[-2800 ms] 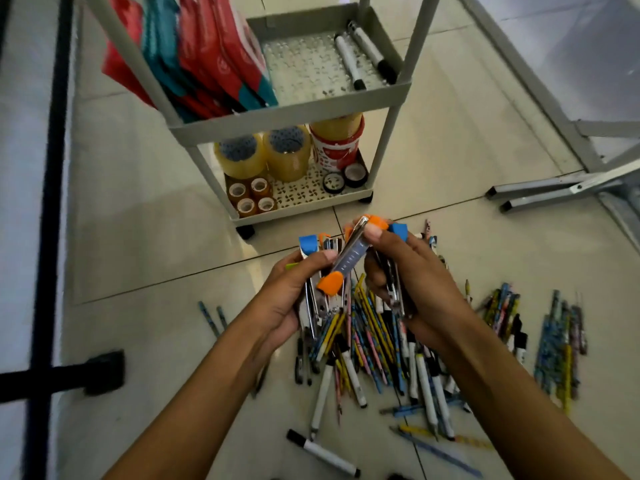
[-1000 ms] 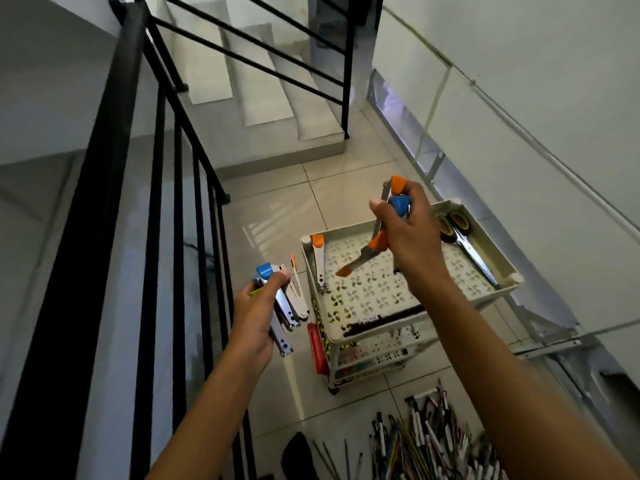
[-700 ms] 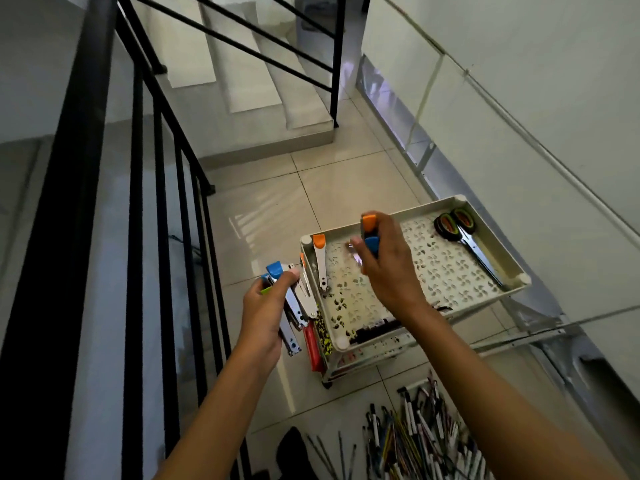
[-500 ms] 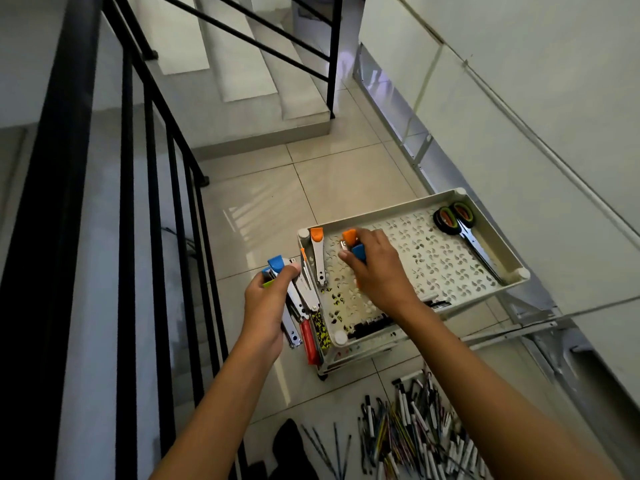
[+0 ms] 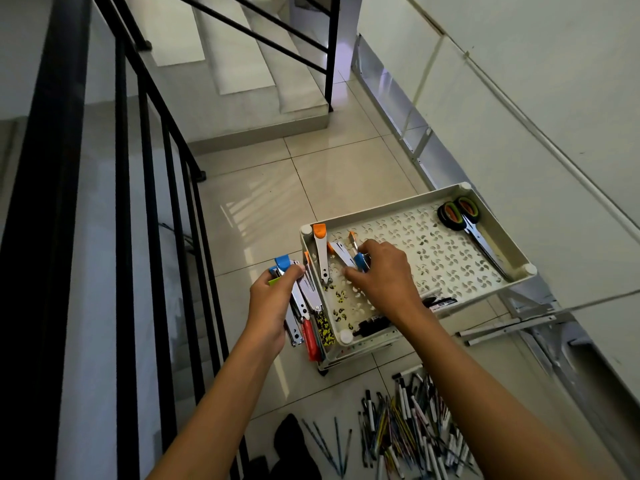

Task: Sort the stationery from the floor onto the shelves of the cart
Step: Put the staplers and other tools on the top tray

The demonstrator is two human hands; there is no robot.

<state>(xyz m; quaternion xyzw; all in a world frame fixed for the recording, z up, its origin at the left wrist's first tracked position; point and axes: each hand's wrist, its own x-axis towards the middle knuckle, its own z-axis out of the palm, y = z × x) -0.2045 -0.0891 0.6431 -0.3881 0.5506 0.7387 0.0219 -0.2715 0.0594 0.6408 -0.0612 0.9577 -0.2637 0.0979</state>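
The cart's top tray [image 5: 491, 206] is cream with a perforated floor. My right hand [image 5: 381, 275] is low inside its near left corner, fingers curled round staplers with blue and orange ends [image 5: 351, 252] that touch the tray floor. One orange-tipped stapler [image 5: 321, 252] lies along the tray's left wall. My left hand [image 5: 273, 303] grips a bundle of several metal staplers [image 5: 299, 292], one blue-capped, just left of the cart. Black-and-green scissors [image 5: 465, 225] lie at the tray's far right.
A heap of pens, pencils and markers [image 5: 405, 424] covers the floor tiles in front of the cart. A black stair railing [image 5: 145, 168] runs along the left, with steps beyond. A folded metal frame [image 5: 509, 329] lies right of the cart by the wall.
I rose from the floor pile to above the cart. My right hand came down with its staplers from mid-air into the tray's left corner. My left hand kept its bundle beside the cart.
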